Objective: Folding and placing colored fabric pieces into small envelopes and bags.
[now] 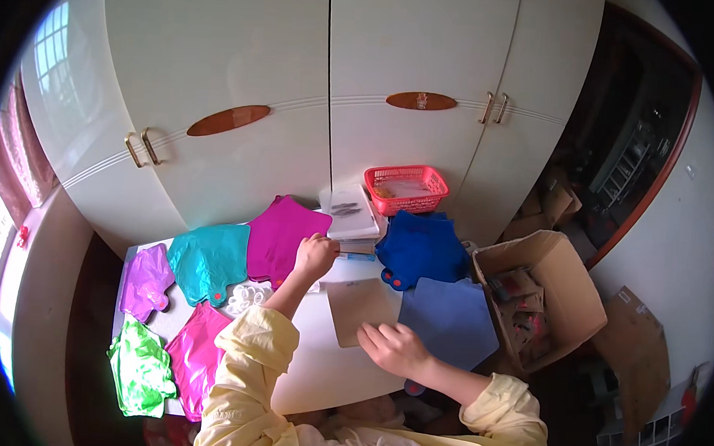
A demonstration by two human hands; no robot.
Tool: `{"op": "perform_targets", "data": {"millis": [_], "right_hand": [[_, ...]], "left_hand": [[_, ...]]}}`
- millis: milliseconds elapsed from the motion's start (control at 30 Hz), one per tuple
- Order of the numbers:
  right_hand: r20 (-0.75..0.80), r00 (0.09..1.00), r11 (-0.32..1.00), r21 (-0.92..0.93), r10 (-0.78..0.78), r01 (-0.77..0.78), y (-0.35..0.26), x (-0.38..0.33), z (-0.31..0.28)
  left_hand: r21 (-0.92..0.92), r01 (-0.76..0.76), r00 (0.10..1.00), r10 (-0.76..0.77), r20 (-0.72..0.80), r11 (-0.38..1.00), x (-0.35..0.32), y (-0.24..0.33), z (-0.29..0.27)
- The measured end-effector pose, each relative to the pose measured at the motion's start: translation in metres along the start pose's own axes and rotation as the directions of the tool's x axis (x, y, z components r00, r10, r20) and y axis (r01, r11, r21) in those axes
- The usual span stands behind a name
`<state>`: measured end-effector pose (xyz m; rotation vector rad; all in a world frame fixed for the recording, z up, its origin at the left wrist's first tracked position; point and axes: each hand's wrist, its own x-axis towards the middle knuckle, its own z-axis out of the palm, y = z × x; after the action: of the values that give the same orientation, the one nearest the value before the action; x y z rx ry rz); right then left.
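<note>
- The right hand [395, 350] reached in from the near right, its fingers loosely bent and only partly spread. Its fingertips were at the near right part of the flat tan sheet; I could not tell whether they pinched it.
- The tan sheet [356, 308] lay on the white counter [317, 374], far and left of the right hand, which was the nearer of the two. Its sides ran near to far with a slight slant; which dimension was longer was hard to judge.
- Just right of it lay a slate-blue plastic piece [453, 321].
- Farther right, an open cardboard box [574, 315] held small brownish packets [522, 300], heaped low inside.
- The left hand [316, 255] was at the far left of the tan sheet, fingers curled close together; what, if anything, they gripped was unclear.
- The magenta plastic piece [280, 235] was just left of that hand; the dark blue one [422, 251] lay to its right.
- Beyond, a white stack [348, 206] with grey marks stood beside a red lattice basket [410, 203], which held clear packets and something orange-yellow.
</note>
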<state>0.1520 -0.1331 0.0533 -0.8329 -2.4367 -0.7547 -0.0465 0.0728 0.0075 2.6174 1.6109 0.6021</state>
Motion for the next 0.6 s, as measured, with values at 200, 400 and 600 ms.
{"op": "perform_targets", "data": {"millis": [200,400,600], "right_hand": [[0.078,0.996,0.999,-0.016,0.044,-0.043,0.015,0.017,0.059],[0.082,0.995,0.998,-0.035,0.060,-0.058,0.033,0.020,0.130],[0.192,0.970,0.988,0.002,0.151,-0.154,0.048,0.032,0.161]], "left_hand": [[0.006,0.031,0.999,-0.031,0.013,1.000,0.004,0.004,-0.006],[-0.036,0.038,0.999,-0.037,0.035,0.999,-0.001,0.005,-0.005],[-0.028,0.057,0.997,-0.056,0.057,0.998,-0.004,0.009,0.005]]}}
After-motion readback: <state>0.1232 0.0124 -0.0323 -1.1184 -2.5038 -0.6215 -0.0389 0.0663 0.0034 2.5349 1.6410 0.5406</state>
